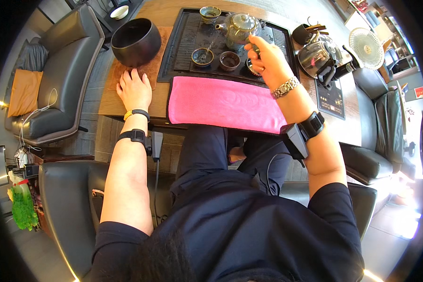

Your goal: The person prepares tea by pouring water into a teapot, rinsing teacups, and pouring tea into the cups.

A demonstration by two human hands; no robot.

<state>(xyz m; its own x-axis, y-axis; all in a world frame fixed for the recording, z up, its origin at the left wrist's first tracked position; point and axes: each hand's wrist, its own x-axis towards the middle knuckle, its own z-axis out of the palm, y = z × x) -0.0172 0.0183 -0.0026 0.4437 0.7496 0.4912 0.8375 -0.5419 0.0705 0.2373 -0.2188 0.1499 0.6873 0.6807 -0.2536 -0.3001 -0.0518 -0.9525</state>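
My right hand (265, 58) is closed round the handle of a glass teapot (240, 30), over the black tea tray (169, 63). The teapot's spout points left. My left hand (135, 88) lies palm down on the wooden table, fingers spread, just below a large black bowl (135, 42). On the tray stand a patterned cup (202, 57) with a glint over it, a brown cup (229, 61) and, partly hidden by my right hand, another cup (252, 67). A further cup (210, 14) stands at the tray's far edge. A pink towel (225, 102) lies along the near edge.
Right of the tray are a glass kettle (313, 60), a black holder (301, 34) with wooden tools, a small fan (366, 47) and a black cooktop panel (329, 98). A brown mat (165, 38) lies under the bowl. Dark armchairs (63, 70) flank the table (109, 102).
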